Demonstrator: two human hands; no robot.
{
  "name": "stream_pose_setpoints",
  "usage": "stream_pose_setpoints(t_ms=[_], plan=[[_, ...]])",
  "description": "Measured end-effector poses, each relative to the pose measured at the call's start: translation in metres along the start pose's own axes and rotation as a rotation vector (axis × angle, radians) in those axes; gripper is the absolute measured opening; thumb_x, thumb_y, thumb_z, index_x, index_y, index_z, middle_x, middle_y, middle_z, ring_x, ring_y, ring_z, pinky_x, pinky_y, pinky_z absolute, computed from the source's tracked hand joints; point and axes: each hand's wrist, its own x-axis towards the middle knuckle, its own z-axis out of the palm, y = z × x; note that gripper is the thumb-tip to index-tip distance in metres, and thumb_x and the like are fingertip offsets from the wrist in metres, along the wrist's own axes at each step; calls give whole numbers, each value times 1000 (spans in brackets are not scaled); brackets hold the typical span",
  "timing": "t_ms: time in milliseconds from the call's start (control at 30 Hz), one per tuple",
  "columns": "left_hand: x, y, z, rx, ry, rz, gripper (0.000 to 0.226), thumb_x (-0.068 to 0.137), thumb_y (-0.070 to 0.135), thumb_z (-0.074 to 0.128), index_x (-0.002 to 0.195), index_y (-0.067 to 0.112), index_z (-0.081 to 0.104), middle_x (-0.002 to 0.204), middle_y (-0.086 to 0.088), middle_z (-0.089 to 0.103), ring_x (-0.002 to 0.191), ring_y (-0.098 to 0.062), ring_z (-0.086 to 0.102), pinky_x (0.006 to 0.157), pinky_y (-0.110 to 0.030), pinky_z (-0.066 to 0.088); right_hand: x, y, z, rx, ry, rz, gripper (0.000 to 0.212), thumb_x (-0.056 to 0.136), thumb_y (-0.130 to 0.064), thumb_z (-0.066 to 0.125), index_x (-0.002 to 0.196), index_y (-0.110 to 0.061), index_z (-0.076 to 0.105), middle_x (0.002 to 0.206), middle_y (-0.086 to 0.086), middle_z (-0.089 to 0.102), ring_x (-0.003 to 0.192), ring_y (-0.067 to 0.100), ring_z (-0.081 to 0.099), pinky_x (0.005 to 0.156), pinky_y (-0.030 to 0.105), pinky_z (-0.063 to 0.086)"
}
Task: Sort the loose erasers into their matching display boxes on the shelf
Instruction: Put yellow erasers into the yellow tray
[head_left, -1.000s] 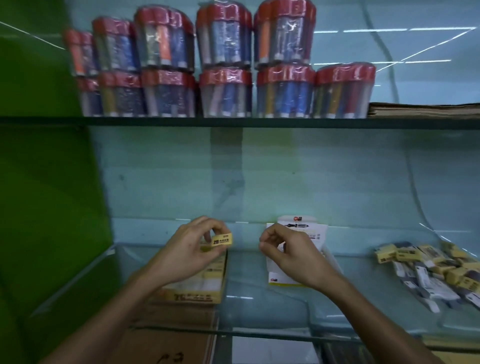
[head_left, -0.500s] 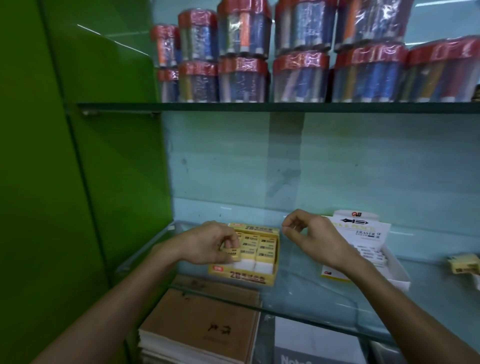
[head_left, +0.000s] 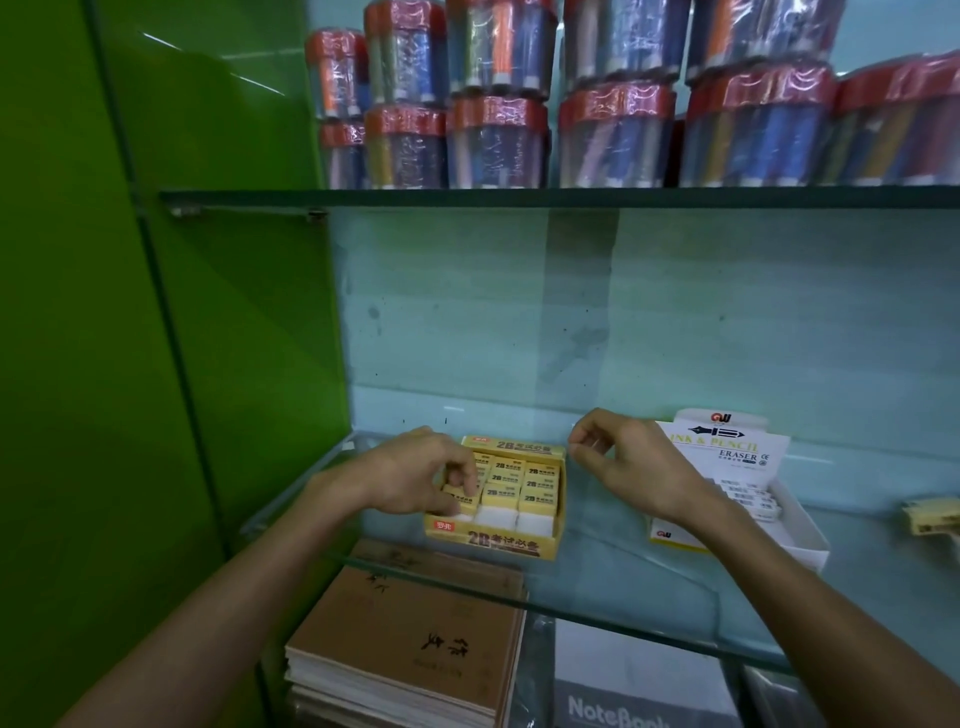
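A yellow 2B display box (head_left: 503, 542) stands on the glass shelf (head_left: 597, 571), filled with rows of yellow-sleeved erasers. My left hand (head_left: 410, 478) reaches into its left column, fingers pinching a yellow eraser (head_left: 460, 497) set among the others. My right hand (head_left: 628, 462) hovers between the two boxes, fingers curled with nothing visible in them. Behind that hand sits a white Ink & Pencil eraser box (head_left: 800, 530) with white erasers inside. A loose yellow eraser (head_left: 930, 514) lies at the right edge.
Red-capped tubs of pens (head_left: 618, 130) crowd the upper glass shelf. Under the lower shelf lie a stack of brown exercise books (head_left: 410, 639) and a grey notebook (head_left: 639, 696). A green wall (head_left: 156, 312) closes off the left side.
My left hand has carried the yellow eraser down into the yellow box's left column. The camera has turned left, pushing the loose pile out of view. My right hand stays raised.
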Motion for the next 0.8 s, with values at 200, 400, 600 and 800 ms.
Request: stream_pose_setpoints(t_ms=[200, 400, 600, 800], plan=[[12, 4, 4, 8, 83, 62, 15, 87, 33, 69, 102, 30, 67, 100, 15, 59, 95, -3, 51, 84, -20, 43, -7, 4, -16, -52, 38, -15, 1, 89, -28, 62, 89, -27, 62, 84, -11, 66, 82, 8, 62, 76, 30, 51], [43, 49, 23, -243, 311, 288, 20, 78, 52, 64, 86, 34, 68, 85, 17, 65, 82, -1, 58, 70, -7, 40, -40, 29, -63, -114, 169, 5, 4, 90, -29, 59, 89, -26, 62, 88, -9, 67, 83, 11, 62, 79, 38, 52], [85, 120, 40, -358, 397, 472, 5, 83, 26, 73, 85, 29, 69, 86, 17, 66, 72, 3, 57, 64, -4, 37, -89, 67, -115, -191, 266, 126, 5, 90, -25, 58, 89, -23, 63, 89, -8, 68, 82, 12, 62, 76, 37, 52], [120, 186, 53, -426, 342, 562, 10, 87, 18, 72, 84, 27, 69, 80, 13, 68, 72, 0, 56, 63, -7, 37, -135, 102, -155, -288, 310, 274, 2, 89, -26, 62, 90, -25, 62, 87, -12, 63, 80, 9, 60, 72, 27, 47]])
